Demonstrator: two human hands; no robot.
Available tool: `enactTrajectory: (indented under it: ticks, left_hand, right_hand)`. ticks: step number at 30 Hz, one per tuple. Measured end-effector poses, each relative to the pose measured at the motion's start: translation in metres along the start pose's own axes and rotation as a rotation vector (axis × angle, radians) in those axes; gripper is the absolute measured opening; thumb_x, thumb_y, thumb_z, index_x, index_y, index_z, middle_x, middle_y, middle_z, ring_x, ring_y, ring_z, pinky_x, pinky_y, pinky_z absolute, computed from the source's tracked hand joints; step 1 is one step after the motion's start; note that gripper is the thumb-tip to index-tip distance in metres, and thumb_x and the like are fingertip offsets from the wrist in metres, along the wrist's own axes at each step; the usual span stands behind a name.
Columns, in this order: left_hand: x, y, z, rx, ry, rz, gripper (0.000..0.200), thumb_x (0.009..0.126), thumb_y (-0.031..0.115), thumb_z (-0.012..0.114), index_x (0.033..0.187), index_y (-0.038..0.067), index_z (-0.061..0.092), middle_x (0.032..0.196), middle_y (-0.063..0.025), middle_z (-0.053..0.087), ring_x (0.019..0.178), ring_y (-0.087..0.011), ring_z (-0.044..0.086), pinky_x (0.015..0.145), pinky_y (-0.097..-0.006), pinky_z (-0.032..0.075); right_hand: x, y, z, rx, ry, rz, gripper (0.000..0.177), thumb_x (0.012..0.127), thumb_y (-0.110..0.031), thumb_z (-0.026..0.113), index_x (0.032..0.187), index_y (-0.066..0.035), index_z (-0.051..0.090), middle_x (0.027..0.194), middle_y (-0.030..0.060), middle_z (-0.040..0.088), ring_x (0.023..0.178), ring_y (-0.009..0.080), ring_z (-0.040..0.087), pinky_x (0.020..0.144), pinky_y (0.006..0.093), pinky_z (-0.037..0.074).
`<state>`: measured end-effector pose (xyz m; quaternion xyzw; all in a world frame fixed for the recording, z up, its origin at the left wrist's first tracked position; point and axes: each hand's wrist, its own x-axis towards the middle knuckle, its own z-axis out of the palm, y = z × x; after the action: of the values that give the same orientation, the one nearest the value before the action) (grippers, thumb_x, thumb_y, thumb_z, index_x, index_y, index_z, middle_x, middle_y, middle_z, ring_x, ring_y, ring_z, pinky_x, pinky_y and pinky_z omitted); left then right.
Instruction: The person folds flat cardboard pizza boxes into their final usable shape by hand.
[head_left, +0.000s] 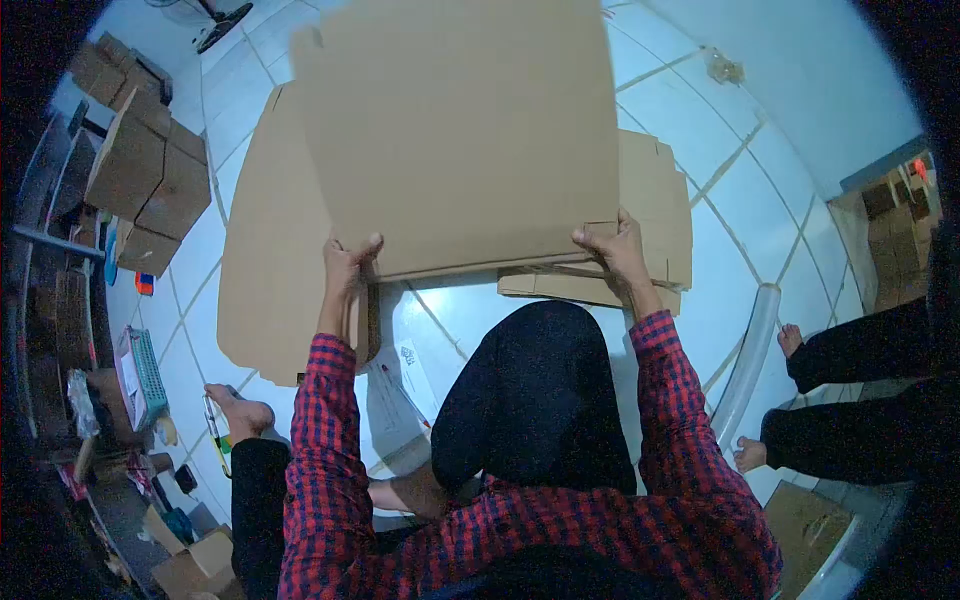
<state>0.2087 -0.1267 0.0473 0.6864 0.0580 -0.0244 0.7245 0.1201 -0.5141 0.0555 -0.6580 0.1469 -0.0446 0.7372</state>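
A large cardboard sheet (465, 130), seemingly folded along its near edge, is held up in front of me. My left hand (350, 262) grips its near left corner, thumb on top and fingers underneath. At the near right corner, my right hand (615, 250) pinches it the same way. Below it to the left lies a big flat cardboard piece (265, 240) on the floor. Flattened cardboard pieces (655, 200) lie stacked at the right, partly hidden by the held sheet. The fingers under the sheet are mostly out of sight.
Papers (400, 390) lie on the floor by my left forearm. Folded boxes (150, 185) and a green basket (145, 375) stand at the left. A wrapped roll (747, 360) lies at the right, near another person's feet (752, 453).
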Motion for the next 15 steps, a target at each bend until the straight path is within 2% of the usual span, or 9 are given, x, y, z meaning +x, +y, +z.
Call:
enactTrajectory:
  ticks: [2, 6, 7, 8, 9, 11, 12, 13, 15]
  left_hand:
    - [-0.004, 0.023, -0.021, 0.119, -0.004, 0.061, 0.032, 0.071, 0.005, 0.074, 0.097, 0.0, 0.057, 0.078, -0.0096, 0.063, 0.067, -0.0166, 0.061, 0.063, -0.028, 0.051]
    - [-0.014, 0.055, -0.081, 0.208, 0.119, 0.261, 0.034, 0.071, 0.01, 0.074, 0.099, 0.001, 0.056, 0.081, -0.0083, 0.062, 0.069, -0.0171, 0.061, 0.063, -0.029, 0.051]
    - [-0.017, 0.055, -0.099, 0.147, 0.209, 0.314, 0.037, 0.071, 0.013, 0.075, 0.1, 0.001, 0.055, 0.084, -0.0082, 0.062, 0.071, -0.0172, 0.061, 0.063, -0.0294, 0.051]
    - [-0.02, 0.055, -0.116, 0.086, 0.298, 0.368, 0.04, 0.071, 0.015, 0.075, 0.102, 0.001, 0.054, 0.087, -0.0081, 0.062, 0.073, -0.0172, 0.061, 0.064, -0.0298, 0.05]
    - [-0.023, 0.05, -0.137, 0.091, 0.311, 0.377, 0.04, 0.071, 0.015, 0.075, 0.102, 0.001, 0.054, 0.087, -0.0081, 0.062, 0.073, -0.0172, 0.061, 0.064, -0.0298, 0.05]
    - [-0.03, 0.027, -0.177, 0.072, 0.343, 0.465, 0.048, 0.072, 0.02, 0.075, 0.109, 0.001, 0.05, 0.092, -0.0081, 0.061, 0.075, -0.0176, 0.061, 0.064, -0.0292, 0.05]
    - [-0.034, 0.01, -0.191, 0.074, 0.408, 0.434, 0.054, 0.072, 0.02, 0.073, 0.115, 0.001, 0.047, 0.098, -0.0093, 0.059, 0.082, -0.0189, 0.059, 0.068, -0.0307, 0.05]
    - [-0.039, -0.014, -0.201, 0.078, 0.42, 0.433, 0.054, 0.072, 0.02, 0.073, 0.115, 0.001, 0.047, 0.098, -0.0093, 0.059, 0.082, -0.0189, 0.059, 0.068, -0.0307, 0.05]
    - [-0.047, -0.054, -0.206, -0.035, 0.45, 0.319, 0.057, 0.078, 0.02, 0.067, 0.125, 0.002, 0.04, 0.106, -0.0094, 0.056, 0.091, -0.0242, 0.057, 0.073, -0.0308, 0.052]
  right_hand:
    - [0.01, -0.022, 0.015, -0.086, -0.076, -0.055, 0.057, 0.062, -0.005, 0.08, 0.111, 0.006, 0.053, 0.103, 0.0145, 0.063, 0.088, 0.0217, 0.061, 0.081, 0.0314, 0.05]
    - [0.038, -0.046, 0.081, -0.321, -0.162, -0.139, 0.057, 0.058, -0.004, 0.082, 0.109, 0.004, 0.057, 0.104, 0.0136, 0.064, 0.09, 0.021, 0.061, 0.081, 0.031, 0.05]
    - [0.044, -0.043, 0.102, -0.317, -0.176, -0.151, 0.057, 0.058, -0.004, 0.082, 0.109, 0.004, 0.057, 0.104, 0.0136, 0.064, 0.09, 0.021, 0.061, 0.081, 0.031, 0.05]
    - [0.051, -0.035, 0.125, -0.155, -0.256, -0.15, 0.054, 0.058, -0.004, 0.082, 0.107, 0.003, 0.059, 0.104, 0.0116, 0.064, 0.09, 0.0201, 0.061, 0.081, 0.0305, 0.05]
    - [0.059, -0.021, 0.144, 0.009, -0.336, -0.142, 0.051, 0.058, -0.003, 0.082, 0.104, 0.001, 0.06, 0.103, 0.0096, 0.064, 0.09, 0.0192, 0.061, 0.08, 0.03, 0.05]
    - [0.1, 0.043, 0.182, 0.062, -0.42, -0.141, 0.049, 0.059, -0.003, 0.082, 0.103, 0.001, 0.061, 0.103, 0.0084, 0.065, 0.09, 0.0182, 0.061, 0.081, 0.0295, 0.05]
    - [0.103, 0.054, 0.194, 0.085, -0.46, -0.137, 0.048, 0.059, -0.003, 0.081, 0.103, 0.001, 0.061, 0.102, 0.0078, 0.065, 0.09, 0.0177, 0.061, 0.081, 0.0292, 0.05]
    - [0.106, 0.065, 0.206, 0.107, -0.501, -0.132, 0.047, 0.059, -0.003, 0.081, 0.102, 0.001, 0.062, 0.102, 0.0072, 0.065, 0.09, 0.0173, 0.061, 0.082, 0.029, 0.049]
    - [0.09, 0.058, 0.219, -0.143, -0.592, -0.337, 0.048, 0.06, -0.004, 0.082, 0.102, 0.002, 0.061, 0.102, 0.0075, 0.065, 0.091, 0.0169, 0.06, 0.082, 0.0292, 0.049]
